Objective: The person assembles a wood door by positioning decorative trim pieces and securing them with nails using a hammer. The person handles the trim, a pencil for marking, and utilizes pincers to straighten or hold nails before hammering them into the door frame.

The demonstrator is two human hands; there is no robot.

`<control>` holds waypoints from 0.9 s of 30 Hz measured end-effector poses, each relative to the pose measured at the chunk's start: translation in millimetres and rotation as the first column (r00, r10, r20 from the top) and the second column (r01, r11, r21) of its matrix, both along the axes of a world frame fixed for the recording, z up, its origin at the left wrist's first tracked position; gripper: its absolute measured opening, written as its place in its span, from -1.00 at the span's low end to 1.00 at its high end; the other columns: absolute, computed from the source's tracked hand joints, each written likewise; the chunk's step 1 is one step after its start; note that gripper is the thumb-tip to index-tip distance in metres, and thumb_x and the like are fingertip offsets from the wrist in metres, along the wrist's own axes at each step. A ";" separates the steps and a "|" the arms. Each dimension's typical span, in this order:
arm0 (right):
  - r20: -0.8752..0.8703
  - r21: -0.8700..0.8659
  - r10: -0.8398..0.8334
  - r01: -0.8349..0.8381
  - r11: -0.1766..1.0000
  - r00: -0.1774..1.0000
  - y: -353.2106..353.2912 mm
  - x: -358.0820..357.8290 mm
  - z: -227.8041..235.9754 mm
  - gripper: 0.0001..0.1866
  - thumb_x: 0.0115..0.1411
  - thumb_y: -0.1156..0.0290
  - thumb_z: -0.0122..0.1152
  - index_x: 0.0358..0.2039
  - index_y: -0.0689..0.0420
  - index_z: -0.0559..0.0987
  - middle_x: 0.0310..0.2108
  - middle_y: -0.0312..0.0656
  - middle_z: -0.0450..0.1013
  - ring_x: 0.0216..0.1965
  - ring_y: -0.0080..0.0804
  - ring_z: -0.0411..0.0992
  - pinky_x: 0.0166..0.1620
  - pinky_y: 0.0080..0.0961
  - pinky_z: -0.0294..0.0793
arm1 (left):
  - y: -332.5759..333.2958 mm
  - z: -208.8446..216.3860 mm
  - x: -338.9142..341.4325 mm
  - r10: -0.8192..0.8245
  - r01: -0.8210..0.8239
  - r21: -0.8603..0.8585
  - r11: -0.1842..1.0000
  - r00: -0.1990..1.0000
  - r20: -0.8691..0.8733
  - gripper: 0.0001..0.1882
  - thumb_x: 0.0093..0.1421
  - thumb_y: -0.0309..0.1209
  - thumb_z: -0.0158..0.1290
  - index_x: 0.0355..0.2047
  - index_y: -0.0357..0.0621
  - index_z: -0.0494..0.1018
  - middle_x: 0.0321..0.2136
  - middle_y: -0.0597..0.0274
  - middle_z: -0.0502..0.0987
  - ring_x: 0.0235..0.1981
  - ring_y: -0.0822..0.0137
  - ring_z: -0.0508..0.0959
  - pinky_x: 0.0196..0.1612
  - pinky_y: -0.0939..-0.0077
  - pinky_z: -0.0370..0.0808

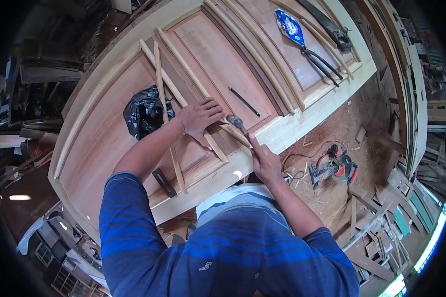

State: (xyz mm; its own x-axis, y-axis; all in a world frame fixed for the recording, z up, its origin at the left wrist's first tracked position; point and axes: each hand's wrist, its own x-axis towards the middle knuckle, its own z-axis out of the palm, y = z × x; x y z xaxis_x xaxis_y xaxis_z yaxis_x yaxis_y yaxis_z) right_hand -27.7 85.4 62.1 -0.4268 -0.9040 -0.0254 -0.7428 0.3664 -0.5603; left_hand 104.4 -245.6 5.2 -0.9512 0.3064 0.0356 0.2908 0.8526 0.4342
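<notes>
A large pale wooden door [327, 101] with reddish inset panels lies in front of me, with several loose wooden strips on it. My left hand [200, 117] presses down on a long wooden strip [184, 67], its fingers bent over the wood. In my right hand [266, 162] is a hammer [235, 122], gripped by the handle. The hammer's head is just right of my left fingertips, above the strips. Whether a nail is under the fingers cannot be seen. A dark pencil [244, 102] lies on the panel beyond the hammer.
A black plastic bag [144, 113] sits left of my left hand, and a small dark block [163, 183] lies nearer me. Pincers [322, 67], a blue packet [290, 27] and a handsaw [327, 24] lie far right. A red-and-black power saw [334, 166] stands on the littered floor.
</notes>
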 end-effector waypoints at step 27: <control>0.092 0.155 0.036 -0.050 0.987 0.995 -4.5 -1.2 -10.9 -0.15 0.40 0.51 0.27 0.62 -0.25 0.23 -0.35 -0.06 0.54 -0.43 0.04 0.57 -0.37 -0.06 0.56 | -0.8 1.3 2.6 0.004 -0.004 -0.031 1.000 1.000 0.021 0.33 -0.34 0.51 0.39 0.25 -0.31 0.44 0.22 -0.09 0.50 0.33 -0.14 0.45 0.53 -0.05 0.25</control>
State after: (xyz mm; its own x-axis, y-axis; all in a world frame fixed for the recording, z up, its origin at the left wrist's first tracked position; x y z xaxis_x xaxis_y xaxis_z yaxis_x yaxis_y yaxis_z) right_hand -28.9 80.8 51.1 -0.3775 -0.9032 -0.2043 -0.7100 0.4239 -0.5623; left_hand 107.0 -246.5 6.5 -0.9530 0.3031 0.0057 0.2782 0.8668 0.4139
